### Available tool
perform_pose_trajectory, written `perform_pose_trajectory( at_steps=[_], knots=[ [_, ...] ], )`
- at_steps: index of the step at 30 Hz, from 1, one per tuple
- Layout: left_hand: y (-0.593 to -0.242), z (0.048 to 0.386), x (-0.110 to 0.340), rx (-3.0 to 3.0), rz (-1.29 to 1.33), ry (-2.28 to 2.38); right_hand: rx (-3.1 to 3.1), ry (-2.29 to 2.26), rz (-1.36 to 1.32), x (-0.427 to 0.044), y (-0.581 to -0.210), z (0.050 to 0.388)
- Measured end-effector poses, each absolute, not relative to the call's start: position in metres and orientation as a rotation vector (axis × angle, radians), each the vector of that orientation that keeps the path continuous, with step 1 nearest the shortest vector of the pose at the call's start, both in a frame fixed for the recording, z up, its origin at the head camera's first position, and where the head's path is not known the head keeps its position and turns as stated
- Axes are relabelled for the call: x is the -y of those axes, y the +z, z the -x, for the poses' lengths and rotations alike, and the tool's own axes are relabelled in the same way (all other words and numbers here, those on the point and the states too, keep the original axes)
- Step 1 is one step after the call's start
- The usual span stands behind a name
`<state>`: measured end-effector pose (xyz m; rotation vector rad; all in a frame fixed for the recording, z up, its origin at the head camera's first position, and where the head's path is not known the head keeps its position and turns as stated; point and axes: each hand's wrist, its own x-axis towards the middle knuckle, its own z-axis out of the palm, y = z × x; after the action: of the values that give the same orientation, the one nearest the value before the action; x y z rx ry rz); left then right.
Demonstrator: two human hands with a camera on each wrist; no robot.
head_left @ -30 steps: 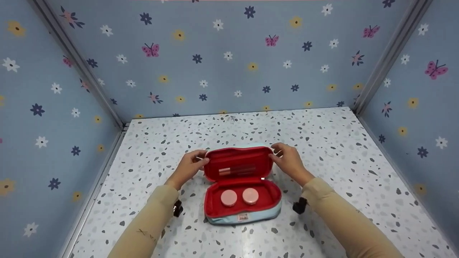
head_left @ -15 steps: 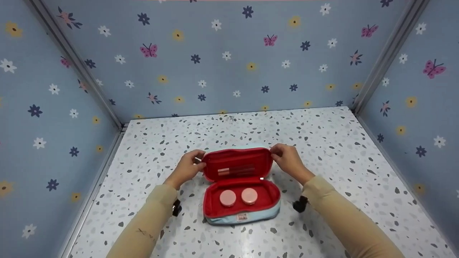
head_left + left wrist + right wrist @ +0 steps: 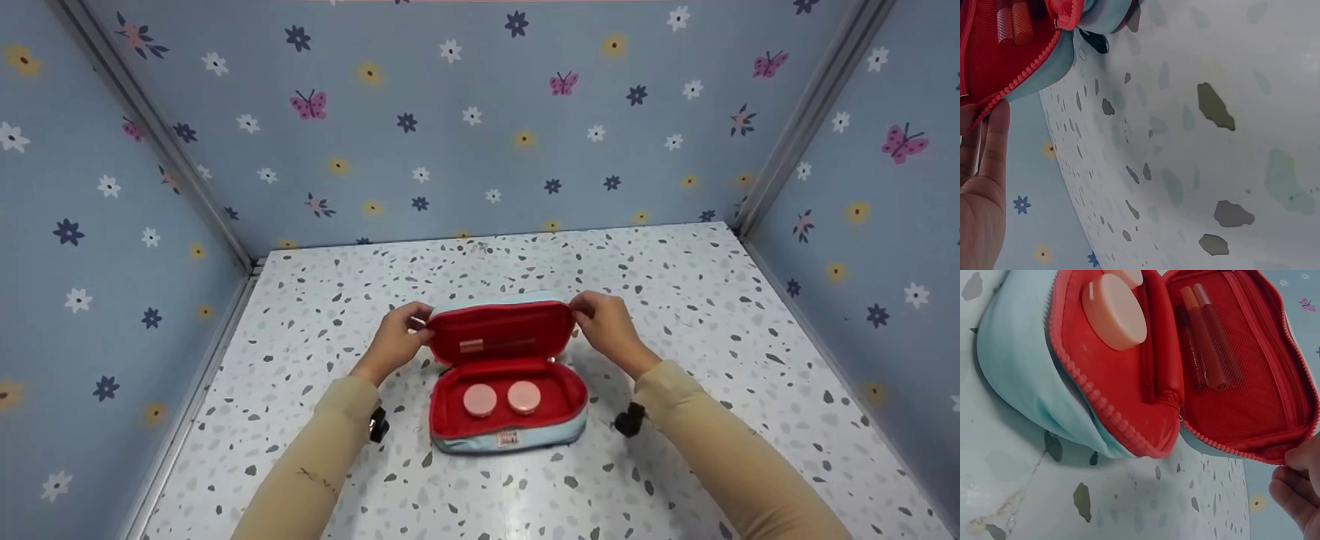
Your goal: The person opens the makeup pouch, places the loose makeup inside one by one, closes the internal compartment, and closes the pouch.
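Note:
A light blue zip pouch point(image 3: 555, 433) with a red lining stands open in front of me, its lid tilted up. My left hand point(image 3: 395, 337) pinches the lid's left edge between thumb and fingers; the left wrist view shows them on the red zipper. At the opposite edge, my right hand point(image 3: 609, 330) pinches the lid's right corner. Two round pale pink containers point(image 3: 480, 400) lie side by side in the pouch's base. Behind the lid's red mesh pocket point(image 3: 1252, 388) sit slim tubes point(image 3: 1207, 343), some with orange or pinkish colour.
The pouch rests on a white speckled tabletop point(image 3: 360, 480). Blue flowered panels point(image 3: 450, 150) enclose the back and both sides, joined by grey metal posts point(image 3: 795, 120). Black wrist devices point(image 3: 630, 420) sit below both sleeves.
The lid has tipped forward a little, so its inside shows less and its blue outer rim shows more. Both hands moved with it, and the pouch's base shifted slightly away from me.

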<state>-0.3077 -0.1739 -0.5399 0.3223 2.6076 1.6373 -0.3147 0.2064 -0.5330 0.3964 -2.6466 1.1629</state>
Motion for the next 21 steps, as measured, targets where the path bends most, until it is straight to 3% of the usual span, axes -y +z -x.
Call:
perform_pose_trajectory(
  at_steps=[21],
  knots=[
    [-0.541, 0.298, 0.18, -2.58, -0.375, 1.555, 2.646, 1.208, -0.461, -0.224, -0.539, 0.301]
  ],
)
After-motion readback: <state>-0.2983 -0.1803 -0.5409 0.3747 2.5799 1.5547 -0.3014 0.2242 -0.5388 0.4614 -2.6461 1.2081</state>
